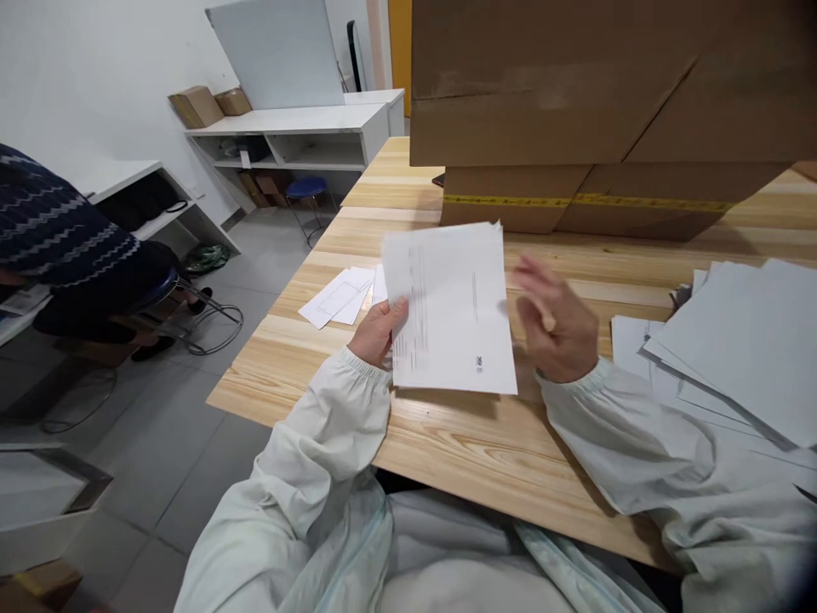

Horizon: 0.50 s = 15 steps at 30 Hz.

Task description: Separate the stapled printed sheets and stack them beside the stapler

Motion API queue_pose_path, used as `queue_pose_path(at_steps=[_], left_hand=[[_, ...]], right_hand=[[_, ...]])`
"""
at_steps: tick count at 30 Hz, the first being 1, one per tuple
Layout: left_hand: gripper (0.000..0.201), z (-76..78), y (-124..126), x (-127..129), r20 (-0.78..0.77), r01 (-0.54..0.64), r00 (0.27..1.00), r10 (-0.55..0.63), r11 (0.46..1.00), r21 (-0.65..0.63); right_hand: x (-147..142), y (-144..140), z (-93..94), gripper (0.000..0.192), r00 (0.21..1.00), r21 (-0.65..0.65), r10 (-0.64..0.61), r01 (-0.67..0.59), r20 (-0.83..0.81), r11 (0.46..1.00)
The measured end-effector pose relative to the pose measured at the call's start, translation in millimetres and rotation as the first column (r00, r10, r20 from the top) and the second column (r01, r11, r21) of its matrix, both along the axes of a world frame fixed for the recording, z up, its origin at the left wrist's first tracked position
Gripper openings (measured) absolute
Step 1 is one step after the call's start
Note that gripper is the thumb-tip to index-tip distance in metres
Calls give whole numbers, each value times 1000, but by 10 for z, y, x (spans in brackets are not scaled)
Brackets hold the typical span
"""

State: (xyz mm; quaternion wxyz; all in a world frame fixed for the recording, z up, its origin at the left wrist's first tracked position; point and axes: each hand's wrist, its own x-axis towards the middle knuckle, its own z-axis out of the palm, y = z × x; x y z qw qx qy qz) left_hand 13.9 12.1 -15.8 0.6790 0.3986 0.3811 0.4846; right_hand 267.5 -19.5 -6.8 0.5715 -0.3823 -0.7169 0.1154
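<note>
Through the head camera I see the pale wooden table (485,438) reaching out beneath the papers (447,306), which sit between the two hands near its front edge, their long axis running away from the body. My right hand (560,330), a little blurred, hangs just beside their right edge, thumb and fingers parted and holding nothing that I can see, while my left hand (378,332) pinches the opposite edge, thumb on top.
</note>
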Motion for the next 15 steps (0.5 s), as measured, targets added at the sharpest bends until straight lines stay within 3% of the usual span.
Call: queue_pose_path(at_steps=[2,4,6,7,11,15], left_hand=[[52,24,-57,25,-42,-56,997,63,987,152],[49,77,-166,90,-69,-62,994,84,957,283],[46,153,-314,189,-107,-22,992,66,930,366],[45,193,-390,244,-134,11,990,45,921,389],[41,298,-595,437,-156,121,986,-57,887,445],[39,301,-630,537,-103,124,991,-85,876,466]], right_hand=[[14,-61,58,51,974,-178,18,-60,-226,982],[39,-175,88,57,937,-371,101,-230,-336,900],[60,-336,78,43,928,-502,124,-299,-351,812],[67,-426,58,33,931,-530,96,-283,-352,800],[102,-727,-82,16,934,-533,-94,-113,-346,838],[159,-833,-226,17,941,-506,-141,-37,-308,862]])
